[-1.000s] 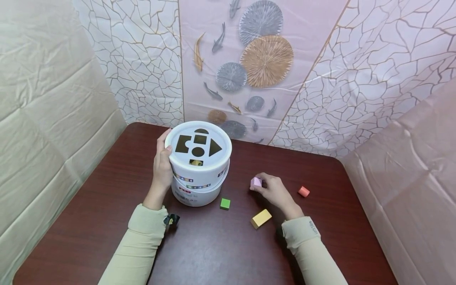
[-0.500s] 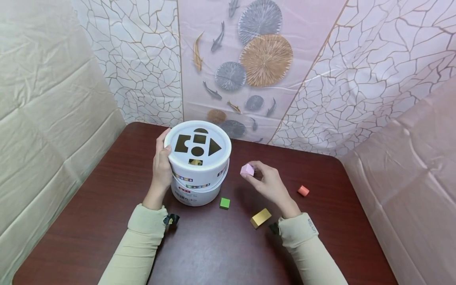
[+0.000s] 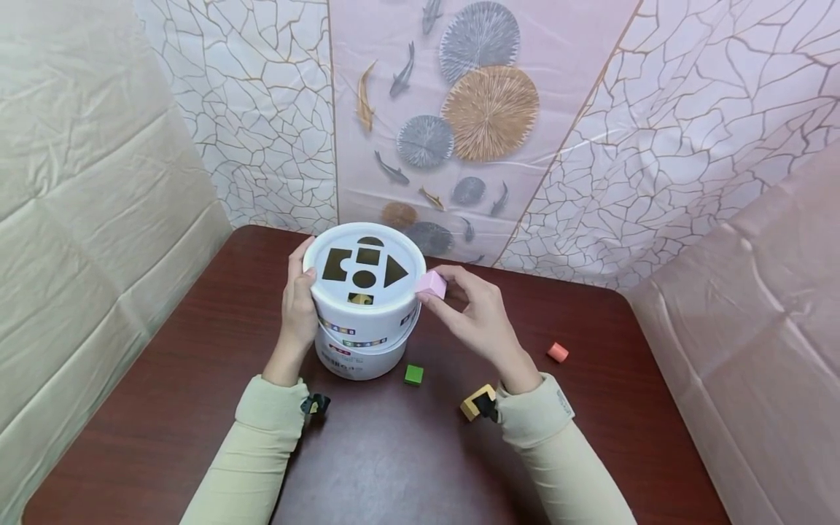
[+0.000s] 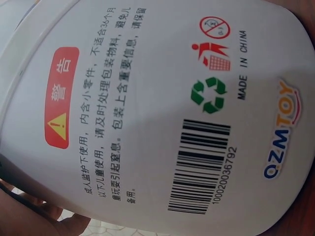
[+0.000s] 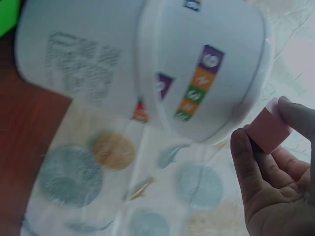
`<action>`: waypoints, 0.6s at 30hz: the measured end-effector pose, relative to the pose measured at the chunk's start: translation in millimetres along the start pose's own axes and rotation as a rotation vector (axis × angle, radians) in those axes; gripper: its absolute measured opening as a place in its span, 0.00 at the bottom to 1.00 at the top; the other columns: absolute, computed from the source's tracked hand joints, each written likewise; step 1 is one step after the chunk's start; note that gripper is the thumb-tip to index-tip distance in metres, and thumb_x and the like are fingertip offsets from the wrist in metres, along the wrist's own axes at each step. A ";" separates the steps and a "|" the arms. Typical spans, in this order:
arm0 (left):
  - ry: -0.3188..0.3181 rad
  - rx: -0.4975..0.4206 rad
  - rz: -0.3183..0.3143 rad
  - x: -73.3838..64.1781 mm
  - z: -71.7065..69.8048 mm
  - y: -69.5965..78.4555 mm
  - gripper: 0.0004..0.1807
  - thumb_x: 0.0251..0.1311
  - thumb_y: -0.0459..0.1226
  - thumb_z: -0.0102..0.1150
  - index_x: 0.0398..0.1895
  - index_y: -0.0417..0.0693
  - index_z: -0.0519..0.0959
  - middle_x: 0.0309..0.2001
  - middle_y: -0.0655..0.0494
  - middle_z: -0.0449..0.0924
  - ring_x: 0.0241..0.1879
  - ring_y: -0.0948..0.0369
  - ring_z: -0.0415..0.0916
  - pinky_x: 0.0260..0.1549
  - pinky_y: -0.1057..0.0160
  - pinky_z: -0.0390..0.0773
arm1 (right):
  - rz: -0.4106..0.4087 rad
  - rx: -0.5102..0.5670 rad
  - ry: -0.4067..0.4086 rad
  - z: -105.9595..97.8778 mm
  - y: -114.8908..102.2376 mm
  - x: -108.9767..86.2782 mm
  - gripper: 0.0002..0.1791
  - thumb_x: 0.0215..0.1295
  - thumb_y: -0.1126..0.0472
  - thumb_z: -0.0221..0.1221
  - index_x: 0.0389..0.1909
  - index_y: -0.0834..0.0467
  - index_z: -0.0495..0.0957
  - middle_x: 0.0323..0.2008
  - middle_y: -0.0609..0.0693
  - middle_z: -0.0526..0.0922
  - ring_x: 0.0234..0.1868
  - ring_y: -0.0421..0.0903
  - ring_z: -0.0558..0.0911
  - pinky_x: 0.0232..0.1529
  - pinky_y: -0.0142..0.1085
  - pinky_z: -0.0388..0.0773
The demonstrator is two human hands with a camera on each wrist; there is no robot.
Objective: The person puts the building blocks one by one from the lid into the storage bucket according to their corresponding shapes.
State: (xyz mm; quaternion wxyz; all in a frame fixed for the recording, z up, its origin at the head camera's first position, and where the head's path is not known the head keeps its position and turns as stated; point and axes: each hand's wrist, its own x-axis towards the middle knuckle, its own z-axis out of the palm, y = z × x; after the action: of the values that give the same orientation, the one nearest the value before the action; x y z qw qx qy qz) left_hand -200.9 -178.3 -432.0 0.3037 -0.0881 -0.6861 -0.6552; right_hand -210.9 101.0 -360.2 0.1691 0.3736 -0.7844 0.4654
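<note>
A white shape-sorter bucket [image 3: 361,359] stands upright on the table, its lid [image 3: 397,294] cut with several shaped holes. My left hand [image 3: 300,306] grips its left side, thumb at the lid's rim and fingers behind. In the left wrist view the bucket's printed wall [image 4: 147,162] fills most of the frame, with part of that hand [image 4: 44,216] at lower left. Thumb and fingers of my right hand [image 3: 482,313] pinch a pink block [image 3: 431,285], which overlaps the lid's right rim in the head view. The right wrist view also shows this block [image 5: 269,130] between the fingertips.
A green block [image 3: 414,375] lies close to the bucket's lower right. Nearer my right sleeve is a yellow block [image 3: 470,408], partly covered by the dark wrist camera [image 3: 485,405]. An orange-red cylinder [image 3: 558,352] lies farther right. Patterned cloth [image 3: 426,197] hangs behind the dark red table [image 3: 394,467].
My right hand has lifted the pink block from the table and carried it left and up to the lid's right rim. The left hand and bucket stay in place.
</note>
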 end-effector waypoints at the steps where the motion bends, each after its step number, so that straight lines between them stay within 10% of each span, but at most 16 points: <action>1: 0.000 -0.003 0.000 0.2 -0.1 0.0 0.32 0.68 0.42 0.35 0.76 0.45 0.61 0.71 0.52 0.67 0.67 0.56 0.64 0.65 0.60 0.59 | -0.019 0.005 0.007 1.5 -3.5 4.0 0.18 0.60 0.60 0.70 0.50 0.57 0.82 0.41 0.46 0.85 0.39 0.42 0.86 0.42 0.36 0.82; 10: 0.005 0.011 0.001 2.0 -0.2 -0.3 0.33 0.67 0.42 0.34 0.75 0.45 0.61 0.71 0.51 0.67 0.67 0.56 0.64 0.64 0.60 0.60 | -0.062 -0.027 -0.016 19.8 -18.8 51.6 0.18 0.61 0.57 0.70 0.49 0.60 0.81 0.38 0.48 0.84 0.38 0.43 0.85 0.40 0.38 0.83; 18: 0.015 0.033 -0.007 0.9 0.3 -0.5 0.33 0.66 0.42 0.35 0.75 0.43 0.62 0.70 0.53 0.68 0.66 0.58 0.64 0.65 0.58 0.59 | 0.038 -0.303 -0.058 50.9 -6.3 93.1 0.21 0.65 0.52 0.66 0.54 0.60 0.79 0.46 0.51 0.85 0.46 0.44 0.83 0.48 0.36 0.78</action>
State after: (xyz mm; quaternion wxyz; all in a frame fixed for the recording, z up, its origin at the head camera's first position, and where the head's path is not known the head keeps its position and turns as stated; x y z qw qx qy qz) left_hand -202.0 -178.3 -432.0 0.3078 -0.0757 -0.6949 -0.6454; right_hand -263.8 15.7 -325.3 0.1920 0.3420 -0.8572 0.3338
